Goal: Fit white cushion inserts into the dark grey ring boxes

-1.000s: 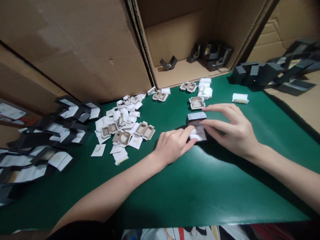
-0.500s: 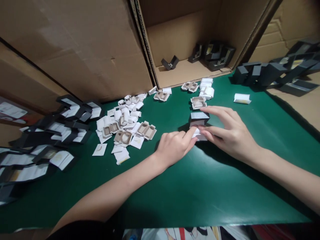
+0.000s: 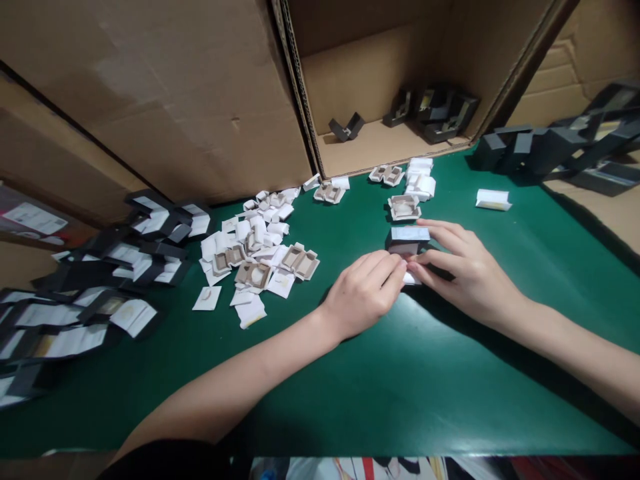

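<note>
A small dark hinged box [image 3: 409,235] with a white lining stands open on the green tabletop between my hands, its lid raised at the back. My left hand [image 3: 364,287] is closed, its fingertips pressed together at the front of the box over the white lining. Whether a loose piece is pinched there is hidden. From the right, my right hand [image 3: 475,273] grips the box with thumb and fingers, the index finger stretched along the lid's side. Just behind the box lies a folded grey-white card tray [image 3: 405,208].
White and grey card inserts [image 3: 255,247] lie heaped left of my hands. Open black boxes [image 3: 145,247] are stacked at the far left, and more black boxes [image 3: 540,150] at the right. A large cardboard carton [image 3: 370,140] behind holds several. One white insert [image 3: 493,199] lies right.
My left hand has turned over slightly, its fingers bunching closer at the front of the box and covering the white piece seen there before. The whole view has shifted a little.
</note>
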The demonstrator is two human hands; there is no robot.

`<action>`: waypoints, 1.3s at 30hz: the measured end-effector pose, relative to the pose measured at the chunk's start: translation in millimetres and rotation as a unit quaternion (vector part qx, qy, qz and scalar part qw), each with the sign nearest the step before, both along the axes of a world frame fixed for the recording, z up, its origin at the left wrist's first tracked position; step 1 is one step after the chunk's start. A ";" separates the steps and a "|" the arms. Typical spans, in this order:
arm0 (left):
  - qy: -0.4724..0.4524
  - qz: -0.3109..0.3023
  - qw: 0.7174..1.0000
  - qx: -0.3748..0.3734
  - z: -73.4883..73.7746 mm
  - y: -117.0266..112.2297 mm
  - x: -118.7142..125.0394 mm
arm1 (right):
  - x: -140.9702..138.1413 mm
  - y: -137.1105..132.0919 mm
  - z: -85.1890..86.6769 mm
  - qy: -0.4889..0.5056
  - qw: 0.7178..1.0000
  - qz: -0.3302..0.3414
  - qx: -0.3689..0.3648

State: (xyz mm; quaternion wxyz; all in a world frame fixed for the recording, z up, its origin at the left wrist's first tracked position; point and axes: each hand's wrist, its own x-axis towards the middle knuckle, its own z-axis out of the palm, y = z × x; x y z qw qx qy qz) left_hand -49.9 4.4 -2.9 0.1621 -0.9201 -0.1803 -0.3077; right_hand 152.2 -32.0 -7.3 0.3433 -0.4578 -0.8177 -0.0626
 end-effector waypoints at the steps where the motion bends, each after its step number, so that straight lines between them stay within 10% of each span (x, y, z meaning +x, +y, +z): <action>1: 0.005 0.000 1.000 -0.008 0.9 0.0 -0.4 | -0.1 0.0 -0.3 -0.001 1.000 -0.001 -0.001; 15: 0.024 -0.002 0.998 -0.059 0.4 1.5 -6.4 | 23.0 1.5 3.9 0.125 0.984 0.082 -0.095; 22: 0.007 -0.017 0.999 -0.049 0.2 1.1 -6.2 | 58.9 14.0 9.3 0.122 0.988 -0.097 0.000; 28: 0.047 -0.078 0.995 -0.034 -3.4 3.4 -7.0 | 109.5 40.6 -22.8 -0.007 0.974 -0.226 0.025; 39: 0.072 -0.072 0.991 -0.083 -5.4 6.9 -9.7 | 98.2 41.6 -24.0 0.017 0.981 -0.179 -0.076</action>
